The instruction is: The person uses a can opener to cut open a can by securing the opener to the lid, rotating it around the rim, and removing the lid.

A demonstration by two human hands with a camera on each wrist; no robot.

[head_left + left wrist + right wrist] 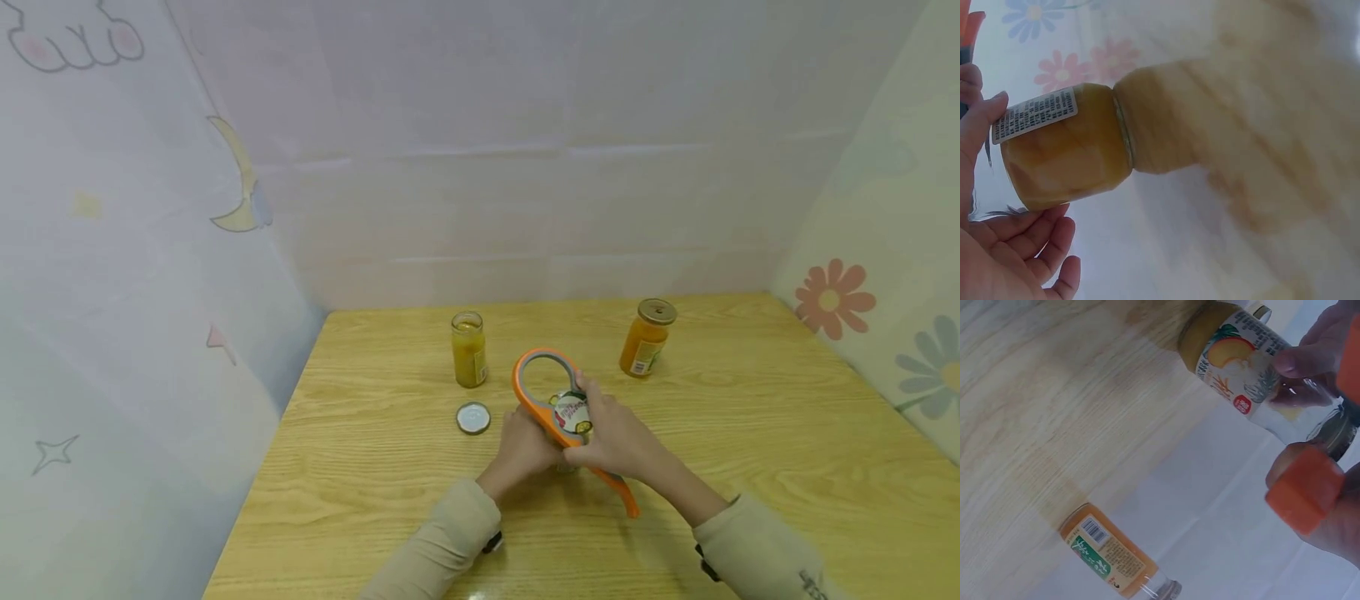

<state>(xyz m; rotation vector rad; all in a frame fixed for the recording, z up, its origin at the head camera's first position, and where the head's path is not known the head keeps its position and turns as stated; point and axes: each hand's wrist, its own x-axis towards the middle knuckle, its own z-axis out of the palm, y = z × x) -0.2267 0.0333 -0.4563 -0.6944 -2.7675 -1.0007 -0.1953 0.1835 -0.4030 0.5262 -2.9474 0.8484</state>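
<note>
In the head view, an orange and grey jar opener (543,417) lies across a printed jar lid (572,412), its larger loop standing free to the far left. My right hand (617,435) grips the opener at the lid. Below it, my left hand (525,446) holds the jar around its upper part. That glass jar (1072,150) has yellow-orange contents and a white text label in the left wrist view. The jar's base is close over the table. A peach picture on its label (1232,359) shows in the right wrist view, with the opener's orange handle in front of my right hand.
A lidless jar (468,358) with yellow contents stands at the back middle, and a loose lid (473,417) lies in front of it. Back right stands a lidded orange jar (647,342). Printed cloth walls (487,225) border the wooden table (360,433).
</note>
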